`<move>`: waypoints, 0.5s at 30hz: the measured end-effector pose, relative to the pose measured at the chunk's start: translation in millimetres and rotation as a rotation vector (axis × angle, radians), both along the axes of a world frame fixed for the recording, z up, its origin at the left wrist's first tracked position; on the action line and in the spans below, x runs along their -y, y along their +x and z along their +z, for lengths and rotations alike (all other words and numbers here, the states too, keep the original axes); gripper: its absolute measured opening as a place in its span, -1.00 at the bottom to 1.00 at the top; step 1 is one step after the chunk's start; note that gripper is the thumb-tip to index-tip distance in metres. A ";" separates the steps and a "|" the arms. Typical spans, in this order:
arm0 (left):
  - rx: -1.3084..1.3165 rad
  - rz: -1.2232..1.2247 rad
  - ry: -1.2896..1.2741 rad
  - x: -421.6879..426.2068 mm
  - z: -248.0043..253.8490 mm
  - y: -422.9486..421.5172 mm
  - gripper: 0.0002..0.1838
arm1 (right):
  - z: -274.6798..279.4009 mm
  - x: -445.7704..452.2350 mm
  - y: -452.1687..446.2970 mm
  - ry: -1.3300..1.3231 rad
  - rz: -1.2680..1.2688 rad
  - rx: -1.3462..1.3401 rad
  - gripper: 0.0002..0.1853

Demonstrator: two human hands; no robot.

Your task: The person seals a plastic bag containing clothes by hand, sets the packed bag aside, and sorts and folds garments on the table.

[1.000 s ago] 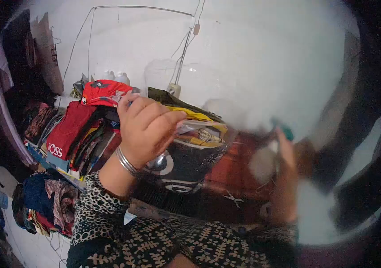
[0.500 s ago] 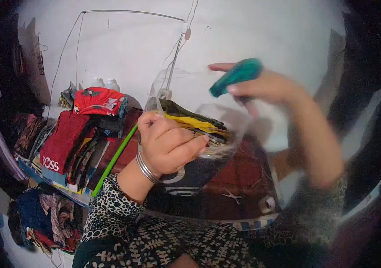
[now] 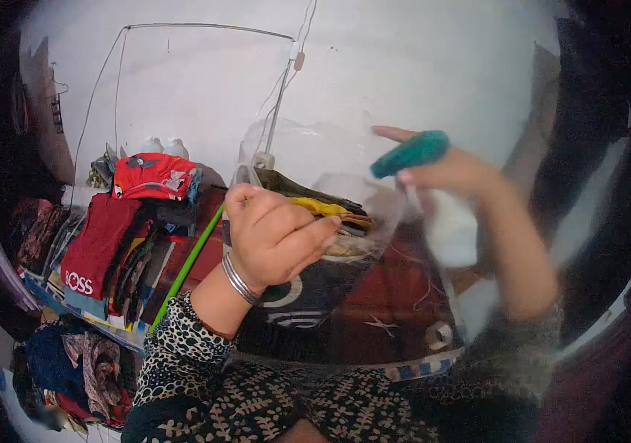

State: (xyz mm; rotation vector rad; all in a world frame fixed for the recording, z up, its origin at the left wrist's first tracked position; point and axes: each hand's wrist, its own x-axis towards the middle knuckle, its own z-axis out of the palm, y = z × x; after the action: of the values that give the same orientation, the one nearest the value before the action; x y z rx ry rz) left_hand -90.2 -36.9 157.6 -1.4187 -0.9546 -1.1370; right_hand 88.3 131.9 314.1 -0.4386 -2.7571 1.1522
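Note:
My left hand has its fingers curled round the edge of a clear plastic bag. Inside the bag lie folded clothes, dark green, yellow and black with a white print. To the right, my right hand is raised, blurred, beside the bag's other edge. A teal object, its kind unclear, lies across that hand between the pointing index finger and the thumb, and the thumb is at the plastic.
Scissors and a tape roll lie on the dark red cloth. A green stick slants left of my wrist. Farther left are folded clothes, a red garment and a lower clothes pile.
My right hand rose from low beside the tape roll to the bag's upper right, bringing the teal object up. My left hand stayed on the bag edge while the view shifted.

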 end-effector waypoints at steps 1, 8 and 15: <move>0.017 0.024 -0.026 -0.3 1.3 -0.8 -0.83 | -3.5 -7.1 13.1 -0.003 -0.005 -0.002 -0.12; 0.038 0.129 -0.158 -12.8 12.2 -10.9 -0.88 | -90.9 -110.8 89.2 -0.249 -0.449 -0.513 -0.08; -0.027 0.236 -0.331 -15.7 28.8 -13.0 -0.93 | -340.2 -263.2 82.2 -0.009 -0.697 -0.633 -0.06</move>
State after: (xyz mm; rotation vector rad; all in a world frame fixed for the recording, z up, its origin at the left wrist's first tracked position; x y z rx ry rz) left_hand -103.2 -21.2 186.4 -1.5277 -1.2973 -0.8081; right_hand 170.5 395.1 -26.0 -0.7866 -1.8301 0.9046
